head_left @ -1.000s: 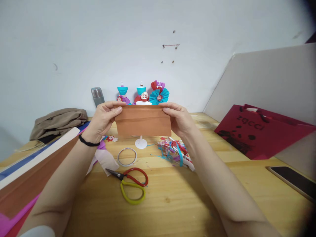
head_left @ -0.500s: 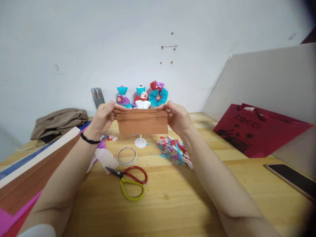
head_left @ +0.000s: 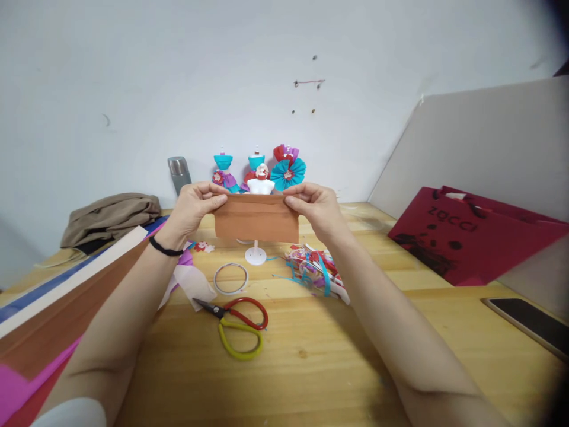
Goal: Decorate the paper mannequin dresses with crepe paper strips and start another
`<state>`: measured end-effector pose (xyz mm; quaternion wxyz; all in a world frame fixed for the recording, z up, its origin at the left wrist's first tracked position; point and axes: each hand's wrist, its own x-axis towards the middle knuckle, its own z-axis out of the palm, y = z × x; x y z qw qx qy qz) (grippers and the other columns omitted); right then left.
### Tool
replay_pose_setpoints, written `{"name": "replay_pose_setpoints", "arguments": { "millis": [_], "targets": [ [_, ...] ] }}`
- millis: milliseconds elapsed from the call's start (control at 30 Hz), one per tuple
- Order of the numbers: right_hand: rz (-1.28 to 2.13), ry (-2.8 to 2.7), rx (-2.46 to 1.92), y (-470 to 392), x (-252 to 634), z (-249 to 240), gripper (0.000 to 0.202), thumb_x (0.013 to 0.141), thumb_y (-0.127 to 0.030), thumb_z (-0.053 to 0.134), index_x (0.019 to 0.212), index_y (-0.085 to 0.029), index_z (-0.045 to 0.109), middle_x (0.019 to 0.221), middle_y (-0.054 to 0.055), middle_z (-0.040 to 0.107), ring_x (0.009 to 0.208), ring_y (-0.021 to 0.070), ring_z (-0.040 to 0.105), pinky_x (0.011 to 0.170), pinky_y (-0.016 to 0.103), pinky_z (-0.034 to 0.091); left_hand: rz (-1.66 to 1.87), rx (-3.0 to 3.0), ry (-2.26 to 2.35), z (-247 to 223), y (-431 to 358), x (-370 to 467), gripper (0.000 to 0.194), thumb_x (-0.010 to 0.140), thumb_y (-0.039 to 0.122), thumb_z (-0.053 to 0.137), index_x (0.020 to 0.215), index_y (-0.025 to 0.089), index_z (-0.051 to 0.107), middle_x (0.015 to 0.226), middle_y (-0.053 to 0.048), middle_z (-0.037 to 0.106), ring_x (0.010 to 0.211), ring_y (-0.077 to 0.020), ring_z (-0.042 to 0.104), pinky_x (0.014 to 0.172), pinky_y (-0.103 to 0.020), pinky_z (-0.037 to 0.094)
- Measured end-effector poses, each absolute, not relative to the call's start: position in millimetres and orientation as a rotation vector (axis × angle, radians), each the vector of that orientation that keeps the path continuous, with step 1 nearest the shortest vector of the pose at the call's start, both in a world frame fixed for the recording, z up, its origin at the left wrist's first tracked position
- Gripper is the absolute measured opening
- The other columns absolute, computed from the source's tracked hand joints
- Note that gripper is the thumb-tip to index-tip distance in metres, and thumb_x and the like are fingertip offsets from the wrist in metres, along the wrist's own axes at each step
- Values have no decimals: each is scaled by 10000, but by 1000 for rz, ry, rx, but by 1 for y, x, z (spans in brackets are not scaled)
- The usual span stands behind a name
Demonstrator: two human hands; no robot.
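Between my hands a strip of brown crepe paper (head_left: 256, 219) is stretched out, its top edge folded over. My left hand (head_left: 198, 204) pinches the upper left corner between thumb and fingers. At the upper right corner, my right hand (head_left: 313, 204) pinches it the same way. Just behind the paper stands a small white mannequin bust (head_left: 261, 185) with a flower at its neck; the paper hides its lower body, and its round base (head_left: 255, 255) shows below. Scissors (head_left: 235, 326) with one red and one yellow handle lie nearer me, beside a roll of tape (head_left: 230, 279).
Several dressed mannequins (head_left: 223, 163) stand against the wall near a flask (head_left: 179, 173). Paper scraps (head_left: 311, 270) are heaped right of centre. Coloured paper sheets (head_left: 89, 290) and a brown cloth (head_left: 111, 218) lie left. A red bag (head_left: 471, 237) and a phone (head_left: 533, 323) are at right.
My thumbs have come to the front of the paper, and both hands now pinch its top corners. The paper stays in front of the mannequin; the view has shifted slightly.
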<state>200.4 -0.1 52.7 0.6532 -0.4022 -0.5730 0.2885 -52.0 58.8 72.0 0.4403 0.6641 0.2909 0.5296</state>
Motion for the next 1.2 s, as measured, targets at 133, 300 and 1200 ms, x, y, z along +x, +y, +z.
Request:
{"name": "replay_pose_setpoints", "arguments": {
  "millis": [133, 300, 1200],
  "targets": [
    [579, -1313, -951, 2, 201, 51, 194, 648, -343, 752, 758, -192, 697, 638, -4, 647, 593, 147, 561, 574, 291, 433, 1320, 1632, 739, 72, 60, -51, 272, 540, 278, 888, 733, 141, 753, 633, -1, 686, 565, -102, 579, 548, -209, 449],
    [507, -1314, -968, 5, 204, 49, 161, 664, -331, 714, 735, -188, 692, 620, -4, 629, 587, 144, 553, 599, 306, 466, 1328, 1649, 776, 72, 59, -48, 279, 523, 292, 882, 695, 130, 735, 622, 6, 654, 578, -98, 557, 577, -219, 446],
    [630, -1376, -1159, 8, 209, 45, 144, 664, -269, 754, 647, -189, 636, 561, -9, 579, 498, 111, 478, 465, 246, 392, 992, 1642, 891, 63, 76, -51, 224, 547, 248, 837, 649, 127, 679, 566, 24, 574, 458, -50, 452, 416, -179, 322]
  ]
}}
